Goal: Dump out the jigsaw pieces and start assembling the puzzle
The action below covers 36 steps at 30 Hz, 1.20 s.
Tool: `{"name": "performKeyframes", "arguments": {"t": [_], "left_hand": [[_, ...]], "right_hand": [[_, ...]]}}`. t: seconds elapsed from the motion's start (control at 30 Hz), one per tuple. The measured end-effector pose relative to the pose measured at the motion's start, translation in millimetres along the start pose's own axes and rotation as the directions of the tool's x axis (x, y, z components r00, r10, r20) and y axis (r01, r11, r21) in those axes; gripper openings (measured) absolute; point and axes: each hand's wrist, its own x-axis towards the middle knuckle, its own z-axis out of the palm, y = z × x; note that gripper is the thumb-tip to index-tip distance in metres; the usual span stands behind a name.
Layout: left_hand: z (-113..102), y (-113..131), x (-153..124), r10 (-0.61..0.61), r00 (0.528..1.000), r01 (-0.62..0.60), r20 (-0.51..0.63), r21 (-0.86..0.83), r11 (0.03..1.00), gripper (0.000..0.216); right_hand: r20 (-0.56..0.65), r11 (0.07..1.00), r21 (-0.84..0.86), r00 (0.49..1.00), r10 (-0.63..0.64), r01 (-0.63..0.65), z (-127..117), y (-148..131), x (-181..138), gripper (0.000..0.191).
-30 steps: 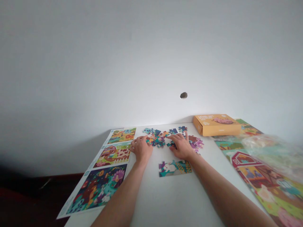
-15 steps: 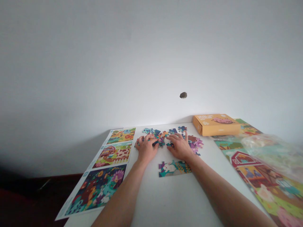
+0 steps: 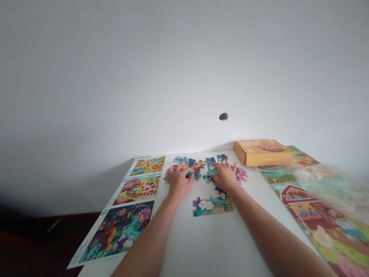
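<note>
Puzzle pieces [image 3: 208, 177] right of frame centre lie more exposed as the right hand [image 3: 226, 177] shifts rightward, fingers apart as on the left hand [image 3: 179, 182].

The table [image 3: 207, 242] is white. Directly on it lie a three-picture sheet [image 3: 128, 211] at left, loose puzzle pieces [image 3: 198, 165] toward the far edge and a joined puzzle section [image 3: 213, 206] nearer the front. A yellow box [image 3: 265, 153] at far right overlaps a large illustrated poster [image 3: 323, 227].

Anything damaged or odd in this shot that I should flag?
Yes: an irregular dark hole in the white wall, above and left of the orange puzzle box. It interrupts an otherwise plain surface; possibly damage.
</note>
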Motion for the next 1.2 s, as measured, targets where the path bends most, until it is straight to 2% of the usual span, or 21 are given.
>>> {"name": "performKeyframes", "arguments": {"t": [0.1,0.17,0.23,0.33,0.43,0.57,0.67,0.73,0.9,1.07,1.13,1.2], "left_hand": [[-1,2,0,0.137,0.990,-0.139,-0.028,-0.091,0.986,0.033],[0,3,-1,0.205,0.979,-0.205,-0.021,-0.170,0.964,0.042],[2,4,-1,0.235,0.972,-0.227,0.001,-0.251,0.941,0.045],[5,6,-1,0.248,0.968,-0.213,0.034,-0.405,0.889,0.038],[8,7,-1,0.201,0.979,-0.142,0.038,-0.579,0.803,0.032],[9,7,0,0.075,0.995,-0.007,0.066,-0.704,0.710,0.026],[6,8,0,0.064,0.990,0.053,0.125,-0.757,0.651,0.023],[2,9,-2,0.078,0.984,0.077,0.159,-0.779,0.623,0.028],[-6,12,-3,0.159,0.968,0.045,0.192,-0.762,0.646,0.040],[-4,11,-2,0.139,0.965,0.081,0.221,-0.760,0.645,0.040],[-8,10,-2,0.176,0.950,0.085,0.259,-0.754,0.651,0.039],[-16,10,-2,0.249,0.907,0.099,0.338,-0.748,0.657,0.034]], "right_hand": [[-0.058,0.985,0.137,0.993,-0.099,0.106,2,1,2,0.041],[-0.089,0.931,0.294,0.976,-0.201,0.219,4,-1,2,0.040],[-0.134,0.844,0.437,0.950,-0.282,0.312,6,-5,1,0.039],[-0.212,0.751,0.540,0.925,-0.317,0.381,6,-11,-2,0.034],[-0.229,0.734,0.563,0.925,-0.303,0.380,6,-13,-4,0.037],[-0.147,0.732,0.609,0.950,-0.274,0.305,6,-11,-5,0.040],[-0.165,0.723,0.639,0.965,-0.203,0.261,5,-10,-4,0.035],[-0.181,0.718,0.647,0.967,-0.179,0.255,4,-11,-3,0.032],[-0.173,0.708,0.657,0.966,-0.193,0.259,4,-12,-3,0.031],[-0.109,0.694,0.660,0.951,-0.290,0.287,2,-15,-6,0.033],[-0.048,0.686,0.659,0.928,-0.369,0.307,-2,-19,-9,0.038],[0.006,0.672,0.668,0.902,-0.433,0.318,-7,-23,-14,0.046]]}}
